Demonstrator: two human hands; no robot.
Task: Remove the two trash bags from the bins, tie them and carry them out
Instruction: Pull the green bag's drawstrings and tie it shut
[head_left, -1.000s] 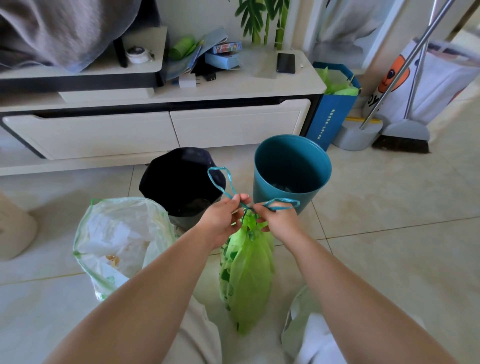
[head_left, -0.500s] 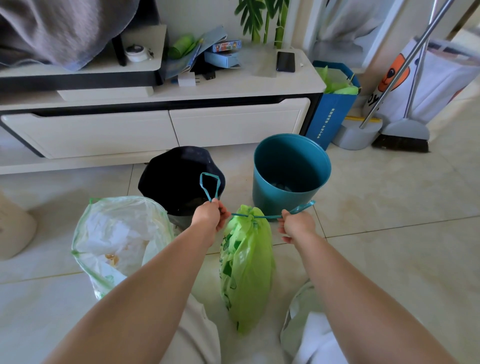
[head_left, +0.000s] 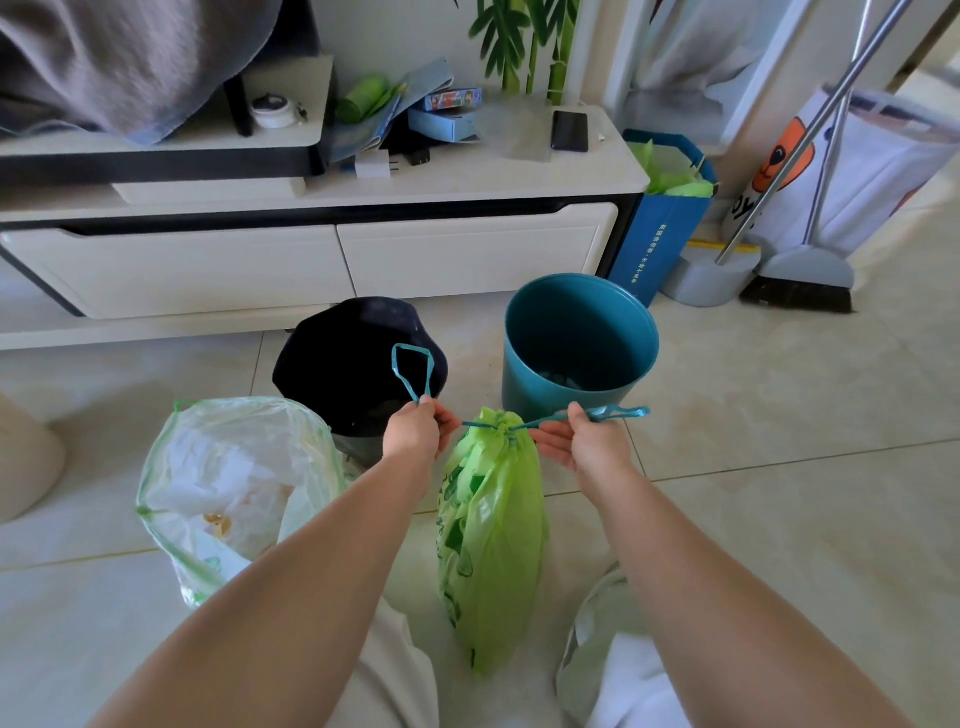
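Two bags are out of the bins, and I am partway through tying the first. Taking the teal bin (head_left: 579, 343) as my landmark: the green bag (head_left: 491, 530) hangs just in front of it, neck gathered by the teal drawstring (head_left: 488, 425). My left hand (head_left: 415, 434) is pinched shut on one loop, which stands up before the black bin (head_left: 358, 358) beside the teal one. My right hand (head_left: 587, 441) is closed on the other loop, pulled sideways. The clear bag (head_left: 234, 483) sits open, further left of the teal bin. Next, I judge, the loops need crossing into a knot, keeping tension so the neck stays cinched.
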